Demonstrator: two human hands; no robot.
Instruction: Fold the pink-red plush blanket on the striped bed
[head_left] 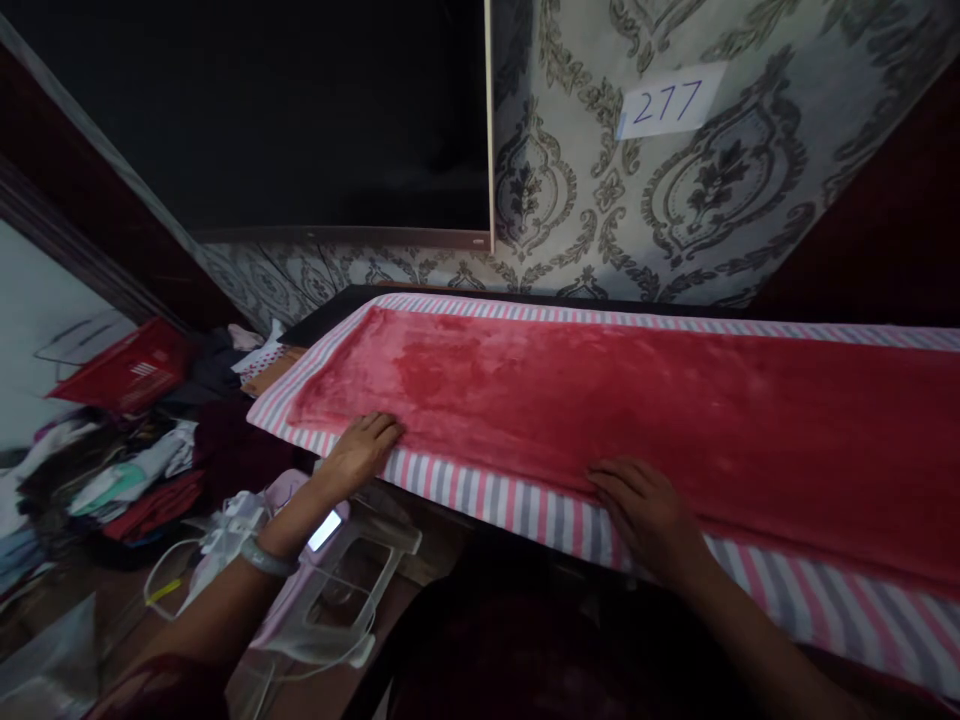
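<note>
1. Head view is showing a red plush cloth [600, 390] lying flat and spread lengthwise along a worktop [337, 300], on top of a pink, white and grey striped sheet [825, 600] that is showing as a border around it.
2. The left hand [360, 450] is resting palm down on the near left corner of the red plush cloth, fingers lying open and slightly spread, gripping nothing.
3. The right hand [649, 510] is lying flat on the near edge of the same cloth, where it is meeting the striped sheet, fingers open and extended toward the left.
4. The two hands are sitting well apart along the near edge, both pressing on the fabric rather than clutching it.
5. A pale bangle [266, 558] is circling the left wrist.
6. A white and pink steam iron [330, 580] is sitting below the left forearm, beside the worktop, with its white cord [169, 580] trailing to the left.
7. A heap of mixed clothes [120, 470] is lying at the left, with a red basket [124, 372] standing above it.
8. A paper label reading 277 [670, 100] is hanging on the patterned wallpaper [570, 200] behind the worktop, beside a dark screen [285, 110].
</note>
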